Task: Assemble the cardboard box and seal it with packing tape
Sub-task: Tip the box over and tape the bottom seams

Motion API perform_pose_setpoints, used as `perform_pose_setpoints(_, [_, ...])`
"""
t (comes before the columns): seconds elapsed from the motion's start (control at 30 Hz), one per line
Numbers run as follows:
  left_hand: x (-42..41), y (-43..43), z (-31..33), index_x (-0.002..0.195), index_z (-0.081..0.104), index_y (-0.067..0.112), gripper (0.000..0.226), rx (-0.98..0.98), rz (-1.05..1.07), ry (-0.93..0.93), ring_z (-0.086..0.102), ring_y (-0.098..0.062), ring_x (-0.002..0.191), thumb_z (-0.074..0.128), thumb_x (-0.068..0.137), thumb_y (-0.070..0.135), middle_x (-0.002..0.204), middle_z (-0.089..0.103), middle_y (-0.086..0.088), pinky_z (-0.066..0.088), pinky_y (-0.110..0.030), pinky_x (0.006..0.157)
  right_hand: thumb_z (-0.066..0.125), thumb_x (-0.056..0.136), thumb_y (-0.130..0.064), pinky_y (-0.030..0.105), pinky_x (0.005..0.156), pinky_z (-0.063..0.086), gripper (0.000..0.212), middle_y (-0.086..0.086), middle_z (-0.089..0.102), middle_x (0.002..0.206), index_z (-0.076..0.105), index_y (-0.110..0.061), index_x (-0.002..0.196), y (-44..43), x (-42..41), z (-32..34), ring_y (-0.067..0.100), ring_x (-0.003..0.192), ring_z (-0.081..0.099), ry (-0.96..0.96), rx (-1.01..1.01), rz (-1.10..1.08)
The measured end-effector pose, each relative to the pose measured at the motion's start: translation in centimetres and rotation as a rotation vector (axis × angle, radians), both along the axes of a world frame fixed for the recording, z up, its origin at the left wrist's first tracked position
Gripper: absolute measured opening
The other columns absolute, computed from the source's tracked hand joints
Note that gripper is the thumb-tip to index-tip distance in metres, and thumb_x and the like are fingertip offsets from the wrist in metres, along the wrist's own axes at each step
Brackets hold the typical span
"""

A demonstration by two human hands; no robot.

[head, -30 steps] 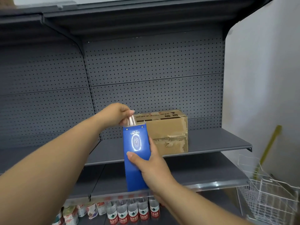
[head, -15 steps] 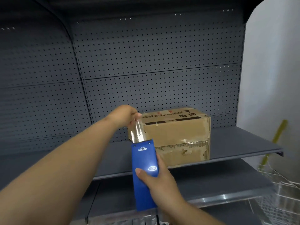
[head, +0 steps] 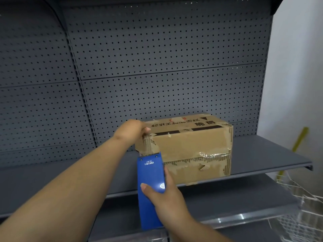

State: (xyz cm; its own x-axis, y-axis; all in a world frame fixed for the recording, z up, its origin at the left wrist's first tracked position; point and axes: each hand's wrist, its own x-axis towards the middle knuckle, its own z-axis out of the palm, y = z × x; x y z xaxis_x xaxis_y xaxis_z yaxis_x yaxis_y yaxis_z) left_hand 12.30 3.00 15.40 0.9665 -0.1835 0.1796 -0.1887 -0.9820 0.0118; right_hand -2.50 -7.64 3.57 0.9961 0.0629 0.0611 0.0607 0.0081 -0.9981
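A closed, worn cardboard box (head: 190, 145) with torn old tape stands on the grey shelf (head: 262, 154). My right hand (head: 162, 196) grips a blue tape dispenser (head: 150, 175), held upright just in front of the box's left front corner. A strip of clear tape (head: 149, 145) runs from the dispenser's top edge up the box's left front face. My left hand (head: 132, 131) pinches the tape's end and presses it onto the box's top left corner.
Grey perforated back panels (head: 157, 67) rise behind the shelf. A lower shelf (head: 227, 198) lies beneath. A white wire basket (head: 300, 206) and a yellow pole (head: 299, 138) stand at the right by the white wall.
My left hand has pulled the tape end up and onto the box's top left corner. The dispenser has moved closer to the box, and the view has come nearer.
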Motion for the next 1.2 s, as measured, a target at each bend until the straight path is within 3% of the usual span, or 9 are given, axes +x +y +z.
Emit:
perform_pose_setpoints(0.17, [1.0,0.5,-2.4,0.105,0.060,0.001,0.039,-0.030,0.041,-0.098,0.060,-0.030,0.084,0.038,0.099,0.033,0.096,0.065,-0.016,0.041,-0.031,0.067,0.066,0.083,-0.033,0.011,0.071,0.046,0.077,-0.012,0.059,0.122,0.021,-0.036,0.145,0.2,0.8,-0.5,0.005,0.103,0.059,0.014,-0.020,-0.001])
perform_pose_setpoints(0.33, [0.9,1.5,-3.3,0.126,0.045,0.013,0.048,-0.164,0.020,-0.301,0.053,-0.030,0.110,0.051,0.090,0.043,0.121,0.052,-0.011,0.042,-0.041,0.090,0.066,0.083,-0.031,0.010,0.068,0.046,0.076,-0.010,0.059,0.120,0.022,-0.036,0.145,0.5,1.3,-1.1,0.006,0.102,0.059,0.023,-0.012,-0.007])
perform_pose_setpoints(0.47, [1.1,1.5,-4.3,0.098,0.064,0.017,0.018,-0.073,-0.191,-0.477,0.056,-0.022,0.098,0.050,0.093,0.028,0.101,0.062,-0.001,0.039,-0.033,0.087,0.066,0.083,-0.032,0.013,0.073,0.046,0.078,-0.009,0.058,0.124,0.020,-0.034,0.145,0.8,1.6,-1.3,0.009,0.105,0.059,0.043,-0.017,0.001])
perform_pose_setpoints(0.6, [1.4,2.1,-4.4,0.080,0.067,0.011,0.045,-0.181,-0.199,-0.420,0.064,-0.023,0.076,0.040,0.094,0.044,0.082,0.069,-0.005,0.050,-0.035,0.074,0.066,0.083,-0.032,0.007,0.066,0.043,0.077,-0.010,0.058,0.123,0.021,-0.033,0.145,0.6,2.0,-1.5,0.007,0.103,0.059,0.054,-0.028,-0.005])
perform_pose_setpoints(0.73, [0.4,2.2,-3.5,0.093,0.065,0.012,0.066,0.060,-0.308,-0.387,0.061,-0.021,0.089,0.016,0.091,0.057,0.092,0.067,-0.002,0.042,-0.029,0.073,0.066,0.082,-0.034,0.011,0.070,0.045,0.078,-0.009,0.058,0.123,0.022,-0.033,0.145,0.6,2.5,-2.0,0.006,0.102,0.059,0.062,-0.044,-0.005])
perform_pose_setpoints(0.8, [0.3,1.9,-3.7,0.116,0.061,0.019,0.063,0.107,-0.367,-0.312,0.056,-0.017,0.114,0.017,0.090,0.056,0.121,0.063,0.001,0.045,-0.031,0.089,0.063,0.083,-0.035,0.014,0.071,0.044,0.076,-0.009,0.056,0.126,0.020,-0.034,0.146,0.6,2.7,-2.1,0.008,0.105,0.058,0.073,-0.047,-0.003])
perform_pose_setpoints(0.9, [1.3,1.5,-4.6,0.143,0.032,0.027,0.054,0.038,-0.353,-0.121,0.026,-0.012,0.140,0.029,0.094,0.050,0.151,0.032,0.004,0.029,-0.037,0.113,0.057,0.087,-0.036,0.010,0.066,0.041,0.071,-0.011,0.054,0.126,0.018,-0.035,0.146,0.8,2.9,-2.2,0.006,0.102,0.056,0.101,-0.009,-0.016])
perform_pose_setpoints(1.1, [2.5,1.2,-4.9,0.143,0.032,0.029,0.052,-0.076,-0.347,-0.059,0.025,-0.015,0.141,0.037,0.094,0.045,0.151,0.032,0.001,0.023,-0.035,0.115,0.053,0.091,-0.036,-0.004,0.059,0.039,0.064,-0.021,0.051,0.106,0.022,-0.033,0.146,0.7,3.2,-2.5,-0.015,0.079,0.048,0.080,0.001,-0.047])
perform_pose_setpoints(1.2, [2.4,0.8,-4.3,0.141,0.038,0.025,0.048,-0.093,-0.385,-0.091,0.030,-0.013,0.139,0.038,0.095,0.041,0.149,0.037,0.002,0.021,-0.024,0.112,0.055,0.090,-0.037,-0.001,0.063,0.040,0.065,-0.022,0.054,0.110,0.022,-0.034,0.146,0.7,3.6,-2.6,-0.009,0.087,0.054,0.073,-0.013,-0.068])
